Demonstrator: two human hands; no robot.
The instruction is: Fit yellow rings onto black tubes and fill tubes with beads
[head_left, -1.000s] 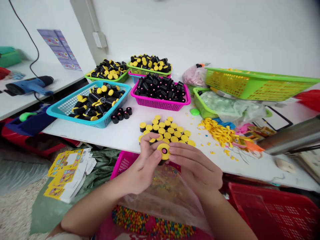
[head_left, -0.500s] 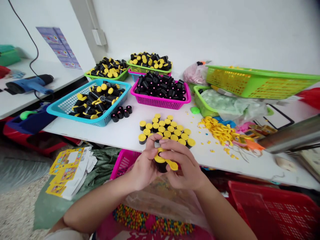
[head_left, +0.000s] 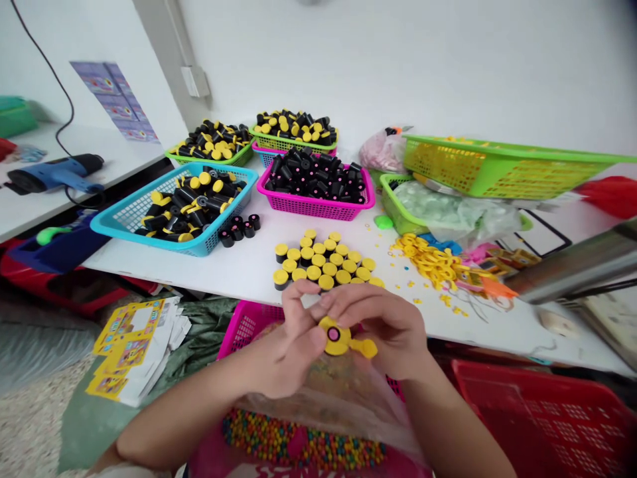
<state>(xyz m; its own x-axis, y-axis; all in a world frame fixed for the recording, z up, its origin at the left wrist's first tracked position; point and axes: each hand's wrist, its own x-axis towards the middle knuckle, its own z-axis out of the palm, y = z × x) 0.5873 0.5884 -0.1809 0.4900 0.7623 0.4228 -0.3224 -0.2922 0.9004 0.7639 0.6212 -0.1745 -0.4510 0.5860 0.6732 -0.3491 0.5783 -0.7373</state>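
Both my hands meet just in front of the white table's near edge [head_left: 239, 282]. My left hand [head_left: 291, 345] and my right hand [head_left: 388, 328] together hold a small black tube with a yellow cap [head_left: 336, 334]. The cap's flat face shows a dark pink centre, and a small yellow tab [head_left: 368, 348] sticks out to its right. Just beyond my fingers, a cluster of capped tubes [head_left: 323, 262] stands upright on the table. A clear bag of small coloured candies [head_left: 303, 445] lies under my forearms.
Baskets of black-and-yellow tubes: blue [head_left: 124, 229], pink [head_left: 313, 207], two green [head_left: 209, 159] at the back. A pile of yellow caps [head_left: 432, 259] lies right of the cluster. A large green basket [head_left: 497, 174] sits at right, a red crate [head_left: 547, 418] below, a heat gun [head_left: 54, 174] at left.
My hands lowered slightly toward me and turned the tube, so the cap's face with its dark centre shows again. The yellow tab now sticks out to the right.
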